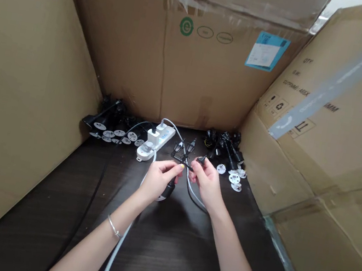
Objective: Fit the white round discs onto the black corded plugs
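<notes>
Over the middle of the dark table I hold a small black model street lamp [184, 157] with several lantern heads. My left hand [161, 178] pinches its post near the top between thumb and fingers. Below that hand the lamp's thick black base [167, 190] shows, tilted, with a pale underside. My right hand [206, 179] is closed on one of the lantern heads [201, 159] at the lamp's right side. The fingers hide part of the post and arms.
Behind my hands lies a white power strip [161, 144] with plugs and cables. Similar black lamps with white round bases lie in a left pile [114, 119] and a right pile [229, 151]. Large cardboard boxes [208, 79] wall in the table [177, 256] on three sides.
</notes>
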